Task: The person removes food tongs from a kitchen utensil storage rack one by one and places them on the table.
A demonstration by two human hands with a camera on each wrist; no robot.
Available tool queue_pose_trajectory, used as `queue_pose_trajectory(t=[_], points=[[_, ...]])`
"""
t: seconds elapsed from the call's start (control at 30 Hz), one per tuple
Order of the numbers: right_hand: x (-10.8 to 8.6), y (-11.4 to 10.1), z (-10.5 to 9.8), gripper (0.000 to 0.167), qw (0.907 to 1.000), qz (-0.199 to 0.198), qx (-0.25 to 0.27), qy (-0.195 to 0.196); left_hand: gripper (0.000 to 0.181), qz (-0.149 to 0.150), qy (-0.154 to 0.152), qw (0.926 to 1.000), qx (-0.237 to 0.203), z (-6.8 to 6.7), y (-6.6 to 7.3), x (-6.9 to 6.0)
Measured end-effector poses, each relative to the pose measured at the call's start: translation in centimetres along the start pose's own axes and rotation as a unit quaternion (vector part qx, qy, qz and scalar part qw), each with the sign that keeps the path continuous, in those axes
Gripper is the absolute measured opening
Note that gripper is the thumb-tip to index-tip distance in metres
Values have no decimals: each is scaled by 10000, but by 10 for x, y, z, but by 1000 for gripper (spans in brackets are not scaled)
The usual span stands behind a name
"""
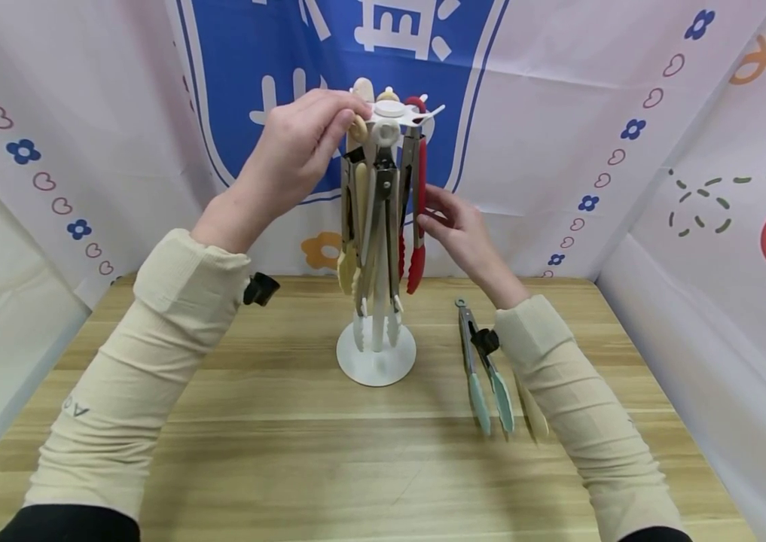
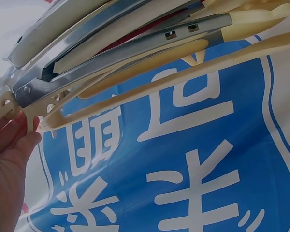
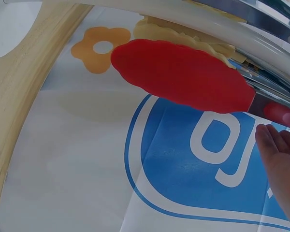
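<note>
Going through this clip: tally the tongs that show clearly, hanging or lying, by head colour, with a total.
Yellow tongs, hanging on the white stand: 1
Whitish tongs, hanging: 1
Red tongs, hanging: 1
Mint-green tongs, lying on the wooden table: 1
Total: 4

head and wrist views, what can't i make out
- Head: part of the pale utensil, hidden by the right sleeve.
- Left wrist: part of the left hand, cut off by the left edge.
- Right wrist: upper end of the red tongs, cut off by the right edge.
</note>
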State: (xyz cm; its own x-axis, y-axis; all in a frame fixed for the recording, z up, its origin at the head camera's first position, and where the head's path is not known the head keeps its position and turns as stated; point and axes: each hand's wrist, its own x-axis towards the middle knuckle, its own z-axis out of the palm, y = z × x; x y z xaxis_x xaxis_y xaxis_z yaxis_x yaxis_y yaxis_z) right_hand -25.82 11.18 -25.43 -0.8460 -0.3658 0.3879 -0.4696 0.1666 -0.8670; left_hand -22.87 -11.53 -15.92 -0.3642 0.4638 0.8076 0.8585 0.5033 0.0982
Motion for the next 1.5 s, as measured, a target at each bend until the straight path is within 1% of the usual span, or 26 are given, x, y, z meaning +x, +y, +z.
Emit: queue_pose_trajectory(t=[0.1,0.23,0.4,0.63,0.73,0.8,0.93,0.97,1.07,1.3,1.5], points=[[0,1,0,44,10000,10,-13,-31,22,14,57,10000,-45,0,0,0],[1,2,0,45,10000,13,-18,-87,21,-86,90,9999,-116,0,-1,0],[1,3,1,44,9997,-51,136,-185,22,-99,162,9996,-225,1,-2,-1],[2,3,1,42,9988,-121,326,-356,21,115,289,9990,-308,2,-5,-1],[3,4,1,41,9977,-187,429,-490,21,99,261,9991,-325,1,-5,-1],[4,5,1,40,9966,-229,472,-635,21,-15,196,9993,-308,1,-3,-1],[5,6,0,39,9950,-216,524,-824,22,-345,24,9992,-198,-2,2,0],[5,6,0,40,9949,-194,538,-829,22,-440,-15,9989,-188,-2,4,0],[5,7,0,40,9947,-151,654,-777,22,-537,-85,9985,-89,-3,5,1],[5,9,-1,40,9944,15,932,-499,24,-560,-223,9981,95,-5,6,2],[5,11,-4,39,9946,-45,977,-353,24,-544,-251,9981,148,-5,6,1]])
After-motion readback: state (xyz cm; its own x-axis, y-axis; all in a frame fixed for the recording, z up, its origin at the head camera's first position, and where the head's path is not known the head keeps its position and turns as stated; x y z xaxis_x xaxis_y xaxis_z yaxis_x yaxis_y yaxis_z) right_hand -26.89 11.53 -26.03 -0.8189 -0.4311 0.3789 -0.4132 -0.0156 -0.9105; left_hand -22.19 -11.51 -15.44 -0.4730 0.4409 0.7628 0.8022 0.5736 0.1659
